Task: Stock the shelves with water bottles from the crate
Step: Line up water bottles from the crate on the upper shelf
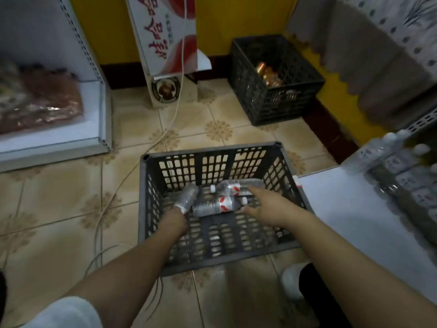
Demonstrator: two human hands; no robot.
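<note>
Crate (pixel 212 233) on floor, nearly empty: 3 bottles left, all lying down. L hand (pixel 173 222) grips left bottle (pixel 186 197) by its cap end, fingers curled round it. R hand (pixel 264 207) reaches in, fingers spread, over mid bottle (pixel 217 206) and near far bottle (pixel 233 187); not yet gripping. Shelf (pixel 350 209) at right already carries a row of bottles (pixel 402 171). Est.: most stocked, 3 to go.

The tiled floor (pixel 59 185) carries a dark plastic crate (pixel 151 209) near the middle, a second black crate (pixel 290 100) far right by the wall, and a white cable (pixel 132 171) trailing leftward. Bottles (pixel 406 171) stand on the right white shelf (pixel 350 209).
</note>
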